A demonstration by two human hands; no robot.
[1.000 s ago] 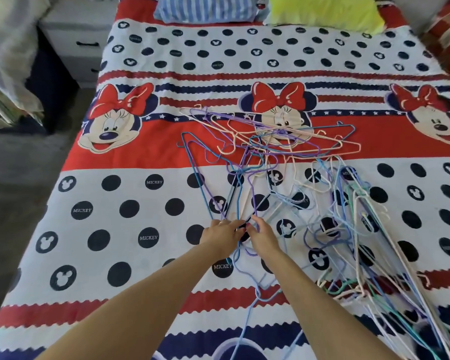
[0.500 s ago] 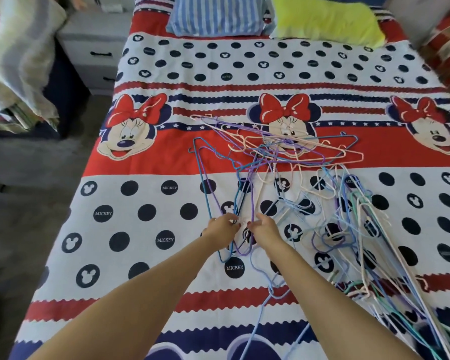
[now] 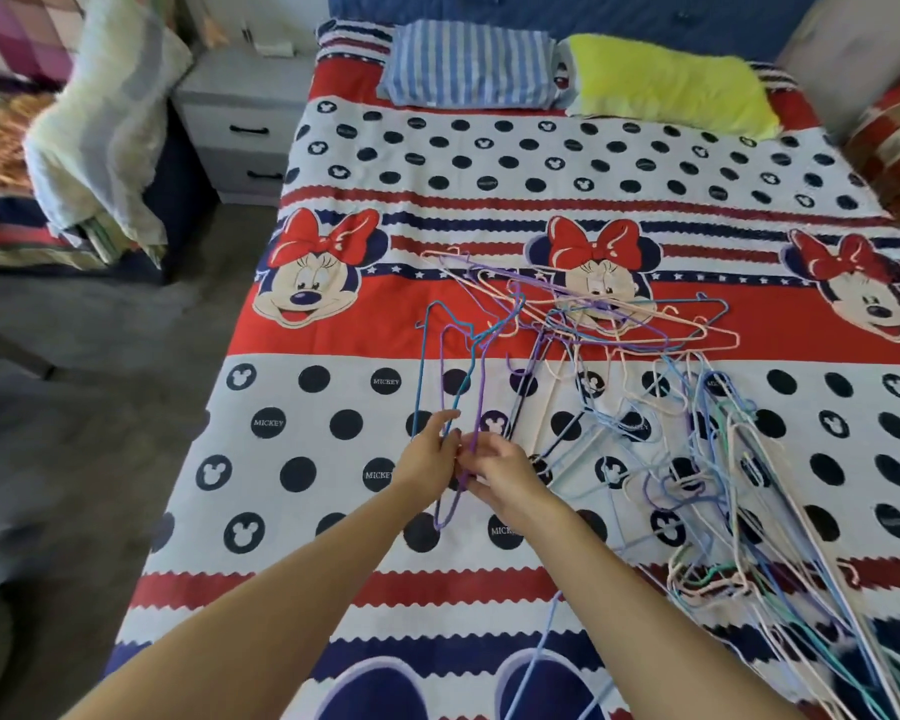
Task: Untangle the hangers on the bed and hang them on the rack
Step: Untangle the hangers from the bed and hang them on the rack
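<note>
Both hands meet at the near end of a purple hanger [image 3: 455, 423] whose long axis runs away from the person toward the tangled hangers [image 3: 645, 387] on the bed [image 3: 333, 511]. The left hand [image 3: 430, 459] holds loosely with its forefinger out; the right hand [image 3: 500, 472] pinches the purple wire (a teal hanger [image 3: 421, 366] lies alongside). Freeing it likely means drawing it leftward, away from the pile.

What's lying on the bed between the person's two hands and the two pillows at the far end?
In the head view, between the hands and the striped pillow and yellow pillow lie tangled hangers, then bare patterned bedspread.
</note>
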